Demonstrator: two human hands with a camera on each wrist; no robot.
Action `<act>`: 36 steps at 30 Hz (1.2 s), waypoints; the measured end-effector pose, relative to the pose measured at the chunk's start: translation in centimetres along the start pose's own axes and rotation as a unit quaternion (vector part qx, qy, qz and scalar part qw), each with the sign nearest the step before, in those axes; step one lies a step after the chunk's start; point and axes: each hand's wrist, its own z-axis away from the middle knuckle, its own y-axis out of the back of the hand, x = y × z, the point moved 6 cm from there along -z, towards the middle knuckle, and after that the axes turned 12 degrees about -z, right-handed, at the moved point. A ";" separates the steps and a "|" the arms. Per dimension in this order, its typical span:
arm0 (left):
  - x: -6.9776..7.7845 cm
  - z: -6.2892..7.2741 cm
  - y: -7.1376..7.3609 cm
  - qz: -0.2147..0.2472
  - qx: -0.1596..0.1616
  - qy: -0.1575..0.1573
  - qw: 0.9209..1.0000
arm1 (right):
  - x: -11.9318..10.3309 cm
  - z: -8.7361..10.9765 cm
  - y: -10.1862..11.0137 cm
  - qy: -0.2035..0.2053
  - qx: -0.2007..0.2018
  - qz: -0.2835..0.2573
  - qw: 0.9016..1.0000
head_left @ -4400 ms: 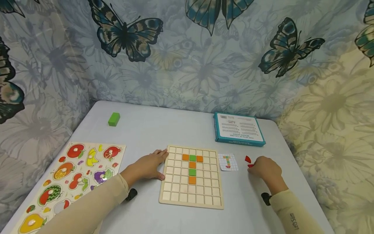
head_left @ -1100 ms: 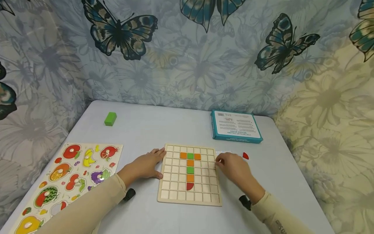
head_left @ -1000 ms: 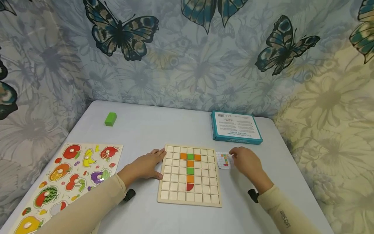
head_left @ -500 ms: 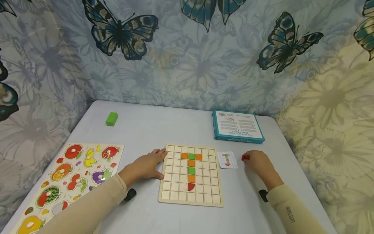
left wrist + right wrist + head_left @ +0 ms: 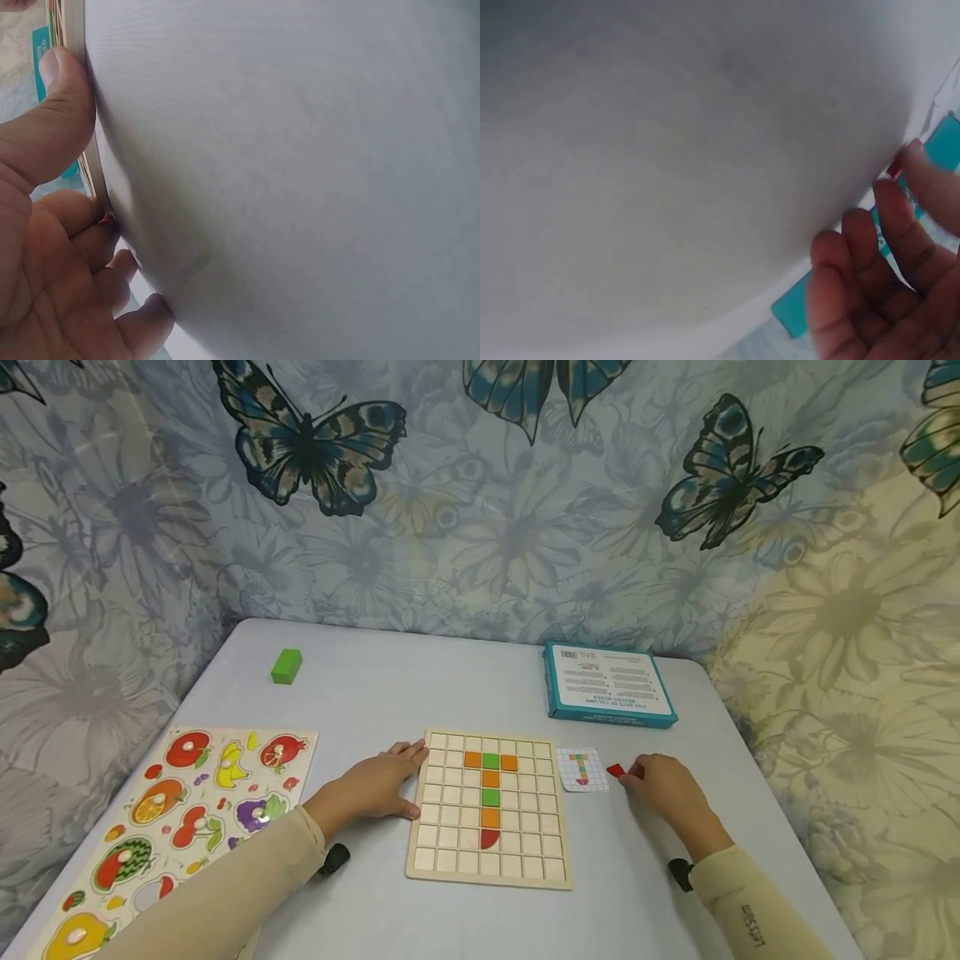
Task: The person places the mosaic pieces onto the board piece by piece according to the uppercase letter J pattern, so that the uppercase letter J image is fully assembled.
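A wooden grid board lies at the middle of the table, a T of orange and green squares on it. Below the lowest orange square sits a red quarter-circle tile. My left hand rests against the board's left edge, thumb and fingers spread; the left wrist view shows the thumb touching that edge. Right of the pattern card, my right hand pinches another red tile by thumb and index finger. In the right wrist view only a sliver of this red tile shows between the fingertips.
A teal box lies at the back right of the white table. A green block stands at the back left. A fruit puzzle board lies at the left, partly under the left forearm.
One red tile has come onto the board, below the lowest orange square. My right hand has gone from the board's right edge back past the card and taken up the other red tile.
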 end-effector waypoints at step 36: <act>-0.2 -0.1 -0.3 -0.001 0.010 0.001 1.000 | -1.3 0.7 0.8 0.027 0.012 -0.045 0.999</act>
